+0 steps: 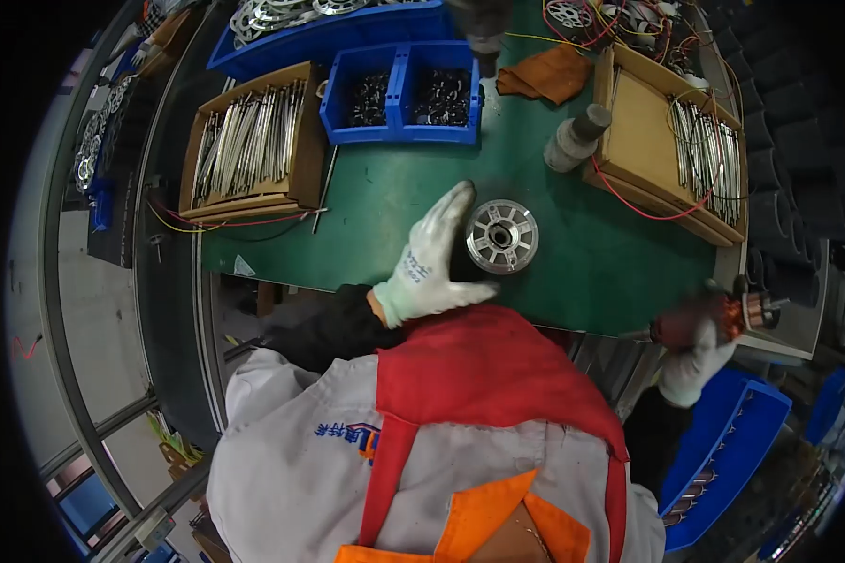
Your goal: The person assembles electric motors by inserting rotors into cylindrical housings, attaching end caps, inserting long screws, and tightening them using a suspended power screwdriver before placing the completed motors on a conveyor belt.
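My left hand (429,260), in a white work glove, is open with thumb and fingers spread. It is beside a round, spoked metal part (524,240) with a hole at its centre, which sits on the green tabletop (376,225). Whether the fingers touch that part I cannot tell. My right hand (697,364), also gloved, is off to the right near the table's front corner. It is shut on a motor armature (693,317) with reddish windings, a copper-coloured end and a protruding shaft, somewhat blurred by motion.
Cardboard boxes of metal rods stand left (249,141) and right (709,155). Blue bins (399,136) of small dark parts are at the back, under a hanging tool (483,38). A grey cylinder (573,141) and brown cloth (546,75) lie right. A blue tray (751,450) is below my right hand.
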`<act>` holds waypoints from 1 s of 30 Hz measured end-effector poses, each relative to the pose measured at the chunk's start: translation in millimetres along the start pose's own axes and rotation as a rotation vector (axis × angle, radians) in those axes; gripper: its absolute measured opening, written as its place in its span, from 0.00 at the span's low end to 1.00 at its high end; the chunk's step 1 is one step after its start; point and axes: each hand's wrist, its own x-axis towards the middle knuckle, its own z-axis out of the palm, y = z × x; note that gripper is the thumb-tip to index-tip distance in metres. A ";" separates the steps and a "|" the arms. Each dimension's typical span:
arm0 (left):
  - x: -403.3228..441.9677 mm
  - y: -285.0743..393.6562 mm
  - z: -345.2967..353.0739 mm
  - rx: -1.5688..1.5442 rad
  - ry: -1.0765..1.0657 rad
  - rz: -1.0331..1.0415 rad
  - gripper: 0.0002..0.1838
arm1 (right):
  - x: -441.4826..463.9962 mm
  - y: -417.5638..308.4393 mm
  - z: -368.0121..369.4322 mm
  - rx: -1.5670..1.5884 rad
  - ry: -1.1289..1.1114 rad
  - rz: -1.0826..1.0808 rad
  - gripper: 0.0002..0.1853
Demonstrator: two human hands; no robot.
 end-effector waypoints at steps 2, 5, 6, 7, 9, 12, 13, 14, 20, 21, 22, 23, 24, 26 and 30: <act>-2.8 -6.2 25.5 0.015 0.037 -0.061 0.60 | 9.3 28.6 43.3 -0.007 -0.043 -0.078 0.40; 11.7 -20.2 24.0 0.036 0.067 0.040 0.59 | 13.3 54.0 74.0 0.000 -0.097 -0.122 0.44; 18.8 -27.0 20.2 0.034 0.066 0.055 0.58 | 13.1 56.0 78.3 -0.009 -0.131 -0.111 0.44; 27.0 -34.6 13.0 0.065 0.018 0.084 0.58 | 14.4 57.4 81.3 -0.018 -0.166 -0.103 0.44; 37.0 -30.6 -0.7 0.037 0.005 0.083 0.59 | 17.9 39.7 85.4 -0.114 -0.211 -0.063 0.43; 40.9 -19.7 0.0 0.008 0.027 0.101 0.59 | 26.5 23.8 86.5 -0.131 -0.282 -0.029 0.41; 40.4 -16.7 6.6 0.037 0.045 0.028 0.59 | 26.9 20.9 86.0 -0.051 -0.310 -0.033 0.40; 41.4 -16.0 11.7 0.065 0.062 -0.044 0.59 | 21.7 15.7 87.3 -0.143 -0.280 0.000 0.34; 46.2 -37.4 12.3 -0.029 0.112 0.142 0.49 | 29.4 30.5 85.6 -0.171 -0.385 -0.172 0.17; 46.4 -36.8 10.6 -0.059 0.093 0.147 0.47 | 29.8 28.2 88.3 -0.173 -0.390 -0.171 0.17; 46.5 -36.2 9.7 -0.058 0.102 0.146 0.47 | 32.9 24.1 93.6 -0.188 -0.413 -0.138 0.17; 46.8 -35.6 9.4 -0.070 0.085 0.128 0.45 | 36.8 19.5 99.8 -0.203 -0.436 -0.106 0.17; 47.0 -35.0 9.7 -0.084 0.069 0.108 0.44 | 42.5 14.4 106.7 -0.204 -0.447 -0.108 0.17; 47.2 -34.6 10.8 -0.091 0.084 0.115 0.44 | 53.7 2.5 125.1 -0.009 -0.611 -0.350 0.17; 46.8 -33.1 11.8 -0.067 0.080 0.110 0.44 | 71.8 -5.5 178.6 0.220 -0.806 -0.391 0.17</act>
